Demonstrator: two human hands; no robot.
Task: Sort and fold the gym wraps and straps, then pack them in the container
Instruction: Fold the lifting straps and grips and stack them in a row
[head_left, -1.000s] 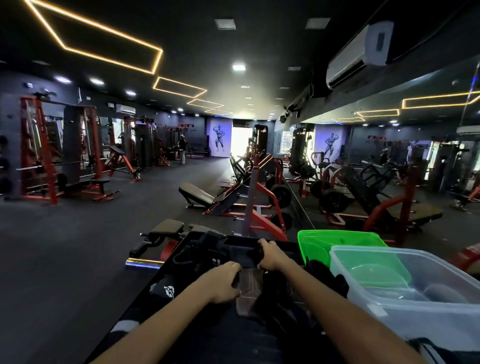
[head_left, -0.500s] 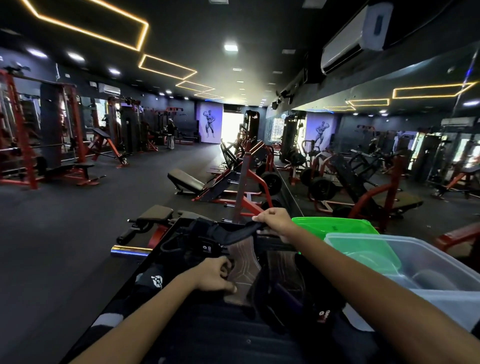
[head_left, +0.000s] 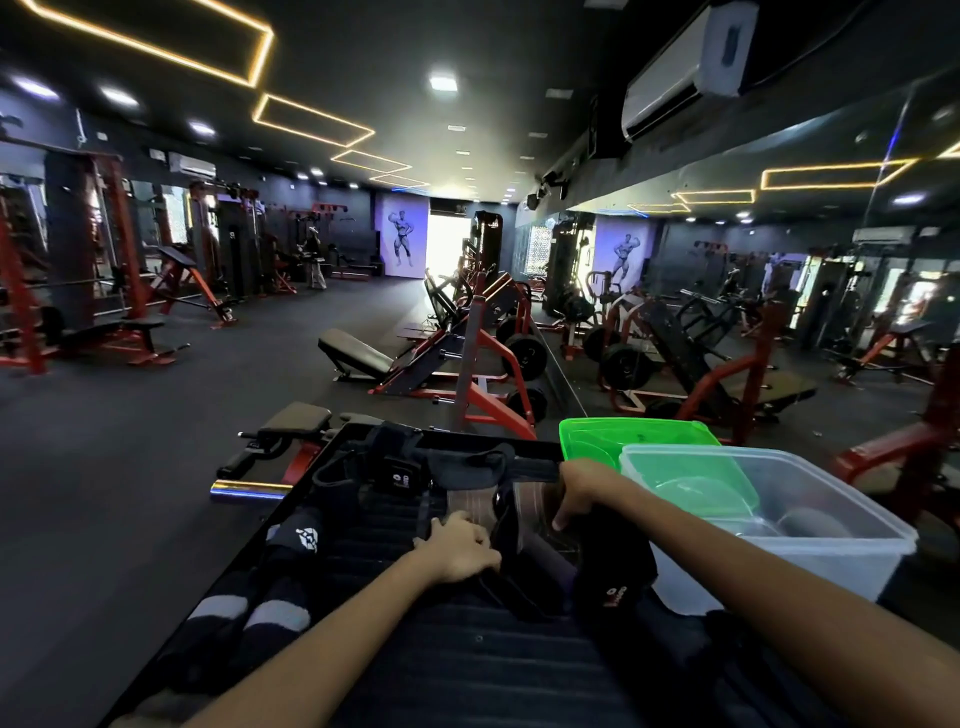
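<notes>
Your left hand (head_left: 460, 551) lies knuckles-up on the black ribbed worktop (head_left: 467, 670), its fingers curled down onto the near end of a brown, stitched strap pad (head_left: 470, 506) with black edging; whether they pinch it or only press it, you cannot tell from this angle. Your right hand (head_left: 582, 491) sits just right of that pad, fingers bent downward and gripping the dark brown second pad (head_left: 535, 499) and the black fabric under it.

Take the clear plastic container (head_left: 831, 530) as your landmark. It stands at the right edge of the worktop, open-topped. A translucent green lid (head_left: 623, 434) leans behind and partly inside it, on its far left side. Left of the container, beyond your hands, a long black wrist strap (head_left: 467, 460) runs across the worktop, with a tangle of black straps bearing a small white logo (head_left: 400, 480) at its left end. Just left of the container's near corner lies a black wrap with red lettering (head_left: 615, 577), touching your right forearm. Well left of the container, near the worktop's left edge, lie black wraps with grey bands (head_left: 249, 618), one showing a white emblem.
</notes>
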